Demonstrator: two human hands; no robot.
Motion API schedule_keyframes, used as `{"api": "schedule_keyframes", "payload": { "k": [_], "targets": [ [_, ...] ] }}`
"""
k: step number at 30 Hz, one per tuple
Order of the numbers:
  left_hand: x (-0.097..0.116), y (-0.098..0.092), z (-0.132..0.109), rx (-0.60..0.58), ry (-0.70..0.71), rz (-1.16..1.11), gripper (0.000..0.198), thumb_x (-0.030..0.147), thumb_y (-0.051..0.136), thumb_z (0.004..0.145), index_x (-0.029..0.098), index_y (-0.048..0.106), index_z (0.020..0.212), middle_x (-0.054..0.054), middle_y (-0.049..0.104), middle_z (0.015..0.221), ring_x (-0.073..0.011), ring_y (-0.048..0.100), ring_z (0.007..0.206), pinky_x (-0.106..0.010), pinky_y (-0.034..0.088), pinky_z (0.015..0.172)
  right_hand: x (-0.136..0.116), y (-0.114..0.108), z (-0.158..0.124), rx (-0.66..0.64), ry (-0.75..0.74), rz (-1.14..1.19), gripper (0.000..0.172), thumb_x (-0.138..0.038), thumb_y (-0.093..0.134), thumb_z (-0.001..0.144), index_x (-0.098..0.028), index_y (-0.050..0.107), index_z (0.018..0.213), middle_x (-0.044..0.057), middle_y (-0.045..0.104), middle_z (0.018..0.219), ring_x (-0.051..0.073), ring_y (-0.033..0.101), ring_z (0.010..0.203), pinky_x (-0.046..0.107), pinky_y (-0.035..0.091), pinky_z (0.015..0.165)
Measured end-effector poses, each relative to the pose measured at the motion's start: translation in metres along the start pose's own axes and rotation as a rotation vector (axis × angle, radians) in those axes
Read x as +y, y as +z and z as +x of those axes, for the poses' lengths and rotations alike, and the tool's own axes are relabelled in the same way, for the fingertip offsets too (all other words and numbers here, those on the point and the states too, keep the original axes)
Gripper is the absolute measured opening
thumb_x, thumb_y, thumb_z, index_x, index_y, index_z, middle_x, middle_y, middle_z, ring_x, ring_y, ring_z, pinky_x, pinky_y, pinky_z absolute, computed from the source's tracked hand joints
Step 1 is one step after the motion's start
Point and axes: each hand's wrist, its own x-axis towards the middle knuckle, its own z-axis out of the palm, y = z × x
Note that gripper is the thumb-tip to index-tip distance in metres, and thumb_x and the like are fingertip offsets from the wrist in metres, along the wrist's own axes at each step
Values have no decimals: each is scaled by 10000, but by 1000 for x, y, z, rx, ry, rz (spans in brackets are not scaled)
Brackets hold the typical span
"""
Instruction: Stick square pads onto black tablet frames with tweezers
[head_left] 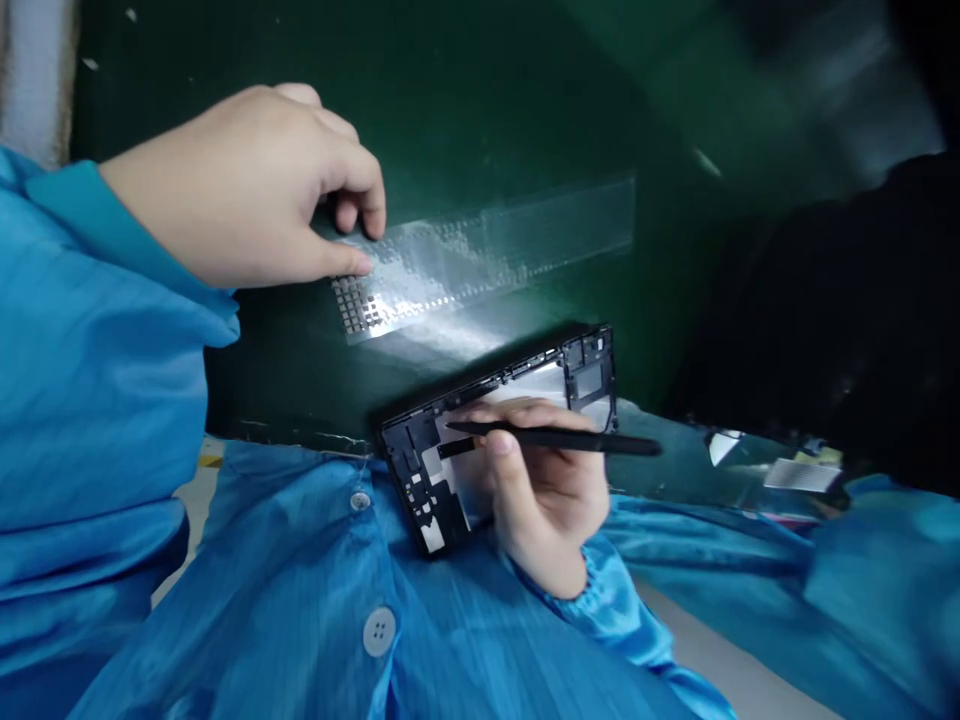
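My left hand (pixel 247 185) rests on the green mat, its fingers curled and pressing down the near end of a clear plastic strip (pixel 487 250) that carries a grid of tiny squares. My right hand (pixel 544 490) grips a black phone frame (pixel 427 480) near my chest and pinches black tweezers (pixel 562 438) across it. A thin dark strip hangs at the tweezers' tip, over the frame's inner plate.
The green mat (pixel 480 100) covers the bench and ends at an edge near my blue coat (pixel 315 610). Dark blurred shapes fill the right side. Small white and yellow scraps (pixel 795 470) lie at the right, beyond my sleeve.
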Motion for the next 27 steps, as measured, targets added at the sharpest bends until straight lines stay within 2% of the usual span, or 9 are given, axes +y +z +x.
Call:
{"api": "schedule_keyframes", "payload": {
  "k": [4,9,12,14,16,19,21,23,27],
  "targets": [
    [-6,3,0,21,17,-20,957,890,319,790,105,815,1023,-76,653,946,-254,537,1177,-520,371,1182,10,10,2,48,-133,-72,192,-192,655,1041,-335,650,1169,39,743,1009,235,779,984,472,698,911],
    [-17,9,1,49,43,-83,767,784,445,855,111,791,984,-55,651,954,-265,528,1227,-533,312,1218,7,13,8,40,-165,-109,222,-144,654,1029,-320,651,1165,44,758,1015,231,786,990,453,698,877],
    [-20,9,3,29,74,-44,767,803,469,849,118,793,967,-56,661,938,-247,519,1178,-537,337,1190,1,6,5,-23,-220,-168,300,-93,688,996,-309,669,1203,53,772,1055,242,786,1021,483,679,923],
    [-18,7,4,22,66,-31,820,851,433,824,123,794,937,-61,667,931,-244,518,1159,-535,357,1170,-9,-2,13,-100,-227,-210,363,-68,720,972,-310,677,1240,62,787,1115,256,791,1067,499,673,944],
    [-13,4,4,7,33,-40,920,912,354,777,119,796,926,-72,660,938,-262,525,1175,-545,363,1166,-23,-6,36,-195,-220,-227,373,-73,747,971,-312,681,1250,60,800,1163,258,800,1097,496,681,962],
    [-5,-1,2,-48,4,-28,989,938,303,732,119,804,967,-95,649,967,-287,522,1200,-540,376,1173,-39,2,94,-454,-248,-250,209,-189,776,1012,-304,698,1168,37,814,1165,237,812,1106,457,690,1022],
    [-3,-3,1,-66,0,-12,876,850,347,770,130,799,984,-102,656,974,-269,512,1173,-489,397,1156,-41,17,136,-657,-236,-259,117,-321,778,1034,-288,709,1121,28,812,1178,242,807,1137,453,679,1071],
    [-3,-4,0,-72,4,1,709,714,410,798,140,783,981,-98,657,957,-239,501,1118,-434,412,1113,-38,34,167,-810,-207,-247,203,-437,784,1027,-264,716,1108,26,805,1185,253,800,1172,455,667,1102],
    [-3,-2,1,-82,-4,23,419,508,568,789,162,747,944,-77,648,911,-232,506,1065,-387,428,1047,-28,49,192,-945,-167,-206,309,-540,808,990,-260,733,1095,27,807,1169,245,787,1201,409,665,1103]
  ]
}}
